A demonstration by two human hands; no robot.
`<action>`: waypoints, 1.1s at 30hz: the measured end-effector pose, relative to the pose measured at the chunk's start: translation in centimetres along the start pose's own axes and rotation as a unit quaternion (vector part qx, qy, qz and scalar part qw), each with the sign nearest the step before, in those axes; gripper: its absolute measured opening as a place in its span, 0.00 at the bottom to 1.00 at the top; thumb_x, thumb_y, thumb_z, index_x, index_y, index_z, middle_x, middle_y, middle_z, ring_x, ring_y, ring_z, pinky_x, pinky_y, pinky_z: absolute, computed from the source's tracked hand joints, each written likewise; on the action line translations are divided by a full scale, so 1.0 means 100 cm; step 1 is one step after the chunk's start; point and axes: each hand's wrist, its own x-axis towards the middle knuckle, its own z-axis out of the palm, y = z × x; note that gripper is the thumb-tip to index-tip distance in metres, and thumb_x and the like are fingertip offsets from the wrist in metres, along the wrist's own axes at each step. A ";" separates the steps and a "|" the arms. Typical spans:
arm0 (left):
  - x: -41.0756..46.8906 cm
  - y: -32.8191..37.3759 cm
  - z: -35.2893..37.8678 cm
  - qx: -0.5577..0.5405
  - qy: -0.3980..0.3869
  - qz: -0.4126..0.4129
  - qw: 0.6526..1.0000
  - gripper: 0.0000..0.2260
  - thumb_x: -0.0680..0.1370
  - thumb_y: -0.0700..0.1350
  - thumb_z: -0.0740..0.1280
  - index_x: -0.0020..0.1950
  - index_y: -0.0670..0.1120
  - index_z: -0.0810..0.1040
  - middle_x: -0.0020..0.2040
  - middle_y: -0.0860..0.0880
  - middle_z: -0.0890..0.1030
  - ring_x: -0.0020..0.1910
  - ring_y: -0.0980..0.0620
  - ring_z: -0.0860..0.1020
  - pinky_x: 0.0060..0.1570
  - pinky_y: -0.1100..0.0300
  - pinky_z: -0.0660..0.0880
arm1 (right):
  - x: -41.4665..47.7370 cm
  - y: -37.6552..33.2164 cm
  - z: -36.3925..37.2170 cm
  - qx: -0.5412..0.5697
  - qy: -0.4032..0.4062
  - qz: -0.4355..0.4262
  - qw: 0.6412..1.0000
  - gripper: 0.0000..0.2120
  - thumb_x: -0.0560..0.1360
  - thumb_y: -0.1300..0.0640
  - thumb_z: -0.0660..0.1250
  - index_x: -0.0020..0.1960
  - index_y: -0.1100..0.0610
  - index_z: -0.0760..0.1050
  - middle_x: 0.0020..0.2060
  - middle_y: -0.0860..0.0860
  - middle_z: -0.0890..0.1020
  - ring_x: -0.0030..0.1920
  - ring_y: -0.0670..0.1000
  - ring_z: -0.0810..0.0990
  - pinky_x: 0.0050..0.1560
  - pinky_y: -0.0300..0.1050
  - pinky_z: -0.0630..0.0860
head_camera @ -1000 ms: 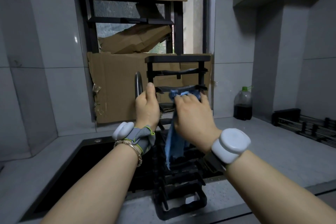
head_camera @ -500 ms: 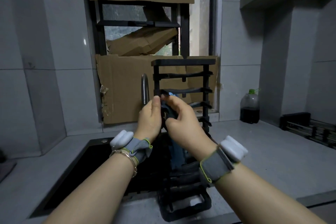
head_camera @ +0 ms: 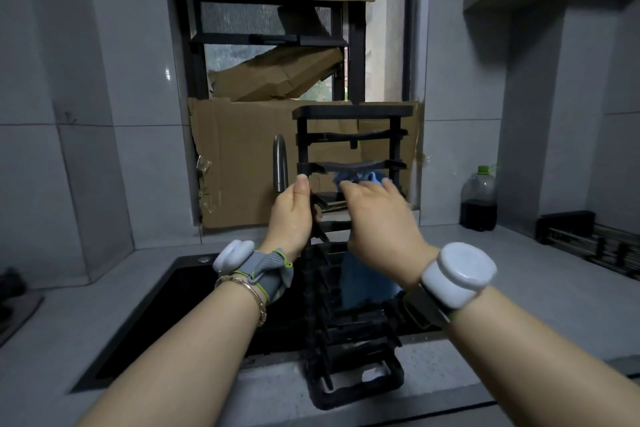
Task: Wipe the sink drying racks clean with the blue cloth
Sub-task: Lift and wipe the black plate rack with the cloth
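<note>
A: Start at the fingertips. What is the right hand doing?
B: Its fingers point(head_camera: 360, 188) curl over a bunched fold of the blue cloth point(head_camera: 367, 282) and push it up against a rung point(head_camera: 346, 166) at 12 o'clock from the knuckles. The rest of the cloth hangs toward 6 o'clock, behind the right hand point(head_camera: 379, 222) and its wrist.
A: And the left hand point(head_camera: 290, 215)?
B: It is at 9 o'clock from the right one, wrapped round the left upright of the drying rack point(head_camera: 353, 112), with the thumb point(head_camera: 303, 184) pointing to 12. I judge it is steadying the frame.
A: Where does the rack stand?
B: It stands on end, its foot on the counter edge at 6 o'clock and its body over the black sink point(head_camera: 194, 291). The tap point(head_camera: 280, 163) is just beside it at 9 o'clock.
A: Which step, then?
B: By my reading, wiping the second rung under the top plate. The lower rungs are mostly hidden behind the arms.
A: And next?
B: Probably a slide of the cloth along that rung toward 3 o'clock, with the left grip firm so the rack does not tip. A second rack point(head_camera: 588, 237) lies on the counter at 3 o'clock, well apart.
</note>
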 end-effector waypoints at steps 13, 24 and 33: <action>0.001 -0.007 -0.005 0.073 -0.046 -0.025 0.996 0.16 0.83 0.49 0.50 0.49 0.42 0.74 0.48 0.44 0.77 0.51 0.44 0.75 0.47 0.58 0.66 | -0.002 -0.010 0.002 0.021 0.016 -0.082 0.996 0.27 0.74 0.64 0.58 0.71 0.60 0.56 0.65 0.52 0.70 0.69 0.50 0.64 0.72 0.49 0.42; -0.015 -0.001 0.011 0.037 0.022 -0.044 0.998 0.19 0.83 0.50 0.48 0.35 0.45 0.65 0.34 0.51 0.69 0.34 0.56 0.67 0.35 0.59 0.57 | -0.006 0.023 0.007 -0.134 0.068 0.026 0.988 0.17 0.66 0.65 0.64 0.55 0.61 0.72 0.47 0.54 0.78 0.48 0.57 0.75 0.43 0.49 0.64; -0.012 -0.006 0.013 0.016 0.019 -0.015 1.000 0.20 0.83 0.51 0.49 0.38 0.42 0.70 0.34 0.51 0.72 0.34 0.58 0.69 0.35 0.60 0.60 | 0.000 0.034 0.006 -0.163 0.220 -0.114 0.955 0.12 0.65 0.65 0.55 0.38 0.60 0.77 0.32 0.54 0.78 0.35 0.56 0.74 0.32 0.43 0.62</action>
